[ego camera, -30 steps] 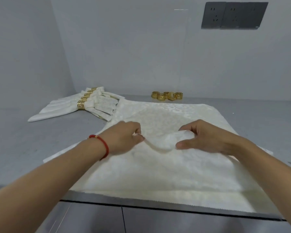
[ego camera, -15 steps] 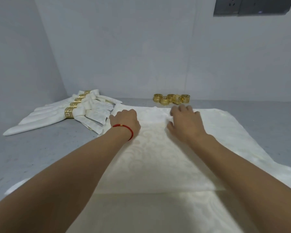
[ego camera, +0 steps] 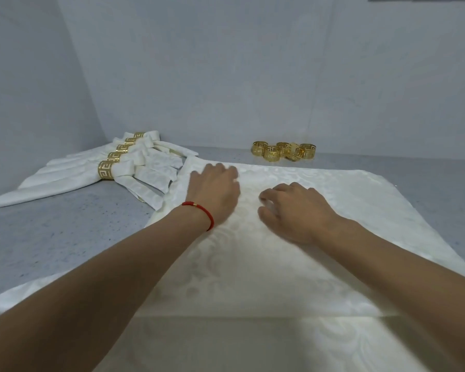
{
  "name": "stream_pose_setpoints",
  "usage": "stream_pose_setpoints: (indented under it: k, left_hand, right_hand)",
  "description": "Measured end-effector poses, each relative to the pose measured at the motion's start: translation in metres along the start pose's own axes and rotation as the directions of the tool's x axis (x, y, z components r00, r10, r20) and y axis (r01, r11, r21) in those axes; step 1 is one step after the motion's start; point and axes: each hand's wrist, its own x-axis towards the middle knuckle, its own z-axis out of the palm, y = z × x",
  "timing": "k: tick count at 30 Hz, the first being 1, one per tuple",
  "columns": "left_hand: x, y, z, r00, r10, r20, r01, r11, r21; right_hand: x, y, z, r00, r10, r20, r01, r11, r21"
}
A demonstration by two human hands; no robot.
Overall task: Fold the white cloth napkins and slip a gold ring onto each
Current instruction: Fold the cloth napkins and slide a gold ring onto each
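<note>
Clearly five loose rings [ego camera: 283, 151], five ringed napkins [ego camera: 73, 174]

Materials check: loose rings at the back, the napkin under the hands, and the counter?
Loose gold rings: likely metal, shiny gold finish with cut-out fret pattern. Napkin: woven cloth, cream-white, faint damask-like scroll pattern with slight sheen. Counter: hard, matte grey with fine speckles, perhaps stone or laminate; cannot tell which.

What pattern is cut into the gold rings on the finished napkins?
A Greek-key meander, clearest on the nearest ring in the head view.
</note>
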Motion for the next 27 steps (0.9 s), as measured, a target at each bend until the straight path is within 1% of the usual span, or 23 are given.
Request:
stream_pose_setpoints:
  k: [1,2,4,5,8,10,12,14,17,19,22,24,27]
  left_hand:
    - [-0.001,0.003,0.001,0.993,0.087,0.078,-0.085,0.996,-0.03]
    - [-0.001,0.005,0.002,0.975,0.141,0.172,-0.134,0.989,-0.056]
    - [0.0,0.008,0.008,0.94,0.158,0.304,-0.142,0.987,-0.074]
    - [0.001,0.007,0.012,0.934,0.147,0.325,-0.128,0.989,-0.079]
    - [0.003,0.005,0.023,0.947,0.129,0.293,-0.105,0.99,-0.096]
    - [0.004,0.004,0.027,0.953,0.135,0.271,-0.115,0.989,-0.09]
    - [0.005,0.005,0.026,0.954,0.141,0.265,-0.121,0.989,-0.091]
    - [0.009,0.006,0.023,0.948,0.119,0.296,-0.091,0.99,-0.108]
    - [0.021,0.009,0.01,0.935,0.048,0.351,-0.012,0.994,-0.104]
    - [0.033,0.014,0.004,0.958,-0.02,0.286,0.052,0.993,-0.106]
    - [0.051,0.016,0.011,0.987,-0.139,0.08,0.15,0.978,-0.147]
    - [0.059,0.015,0.023,0.976,-0.215,-0.041,0.204,0.961,-0.185]
    - [0.065,0.015,0.038,0.953,-0.288,-0.094,0.257,0.932,-0.254]
  right_hand:
    - [0.001,0.0,-0.002,1.0,0.003,0.013,-0.003,1.0,0.005]
    - [0.003,0.0,-0.005,1.0,0.008,0.023,-0.008,1.0,0.017]
    - [0.011,0.002,-0.008,0.999,0.038,0.008,-0.039,0.998,0.05]
    - [0.018,0.004,-0.009,0.998,0.058,-0.028,-0.055,0.996,0.077]
    - [0.047,0.011,0.0,0.984,0.108,-0.14,-0.089,0.987,0.136]
    - [0.067,0.012,0.006,0.977,0.158,-0.144,-0.128,0.972,0.199]
    - [0.084,0.01,0.012,0.965,0.232,-0.119,-0.191,0.941,0.28]
    - [0.093,0.007,0.021,0.952,0.289,-0.103,-0.242,0.913,0.33]
    - [0.098,0.007,0.037,0.927,0.326,-0.184,-0.247,0.902,0.355]
    - [0.098,0.01,0.043,0.914,0.338,-0.225,-0.236,0.893,0.384]
    - [0.1,0.012,0.044,0.914,0.328,-0.238,-0.209,0.884,0.417]
    - [0.1,0.013,0.043,0.912,0.33,-0.244,-0.197,0.873,0.446]
    - [0.097,0.015,0.041,0.901,0.349,-0.258,-0.168,0.829,0.533]
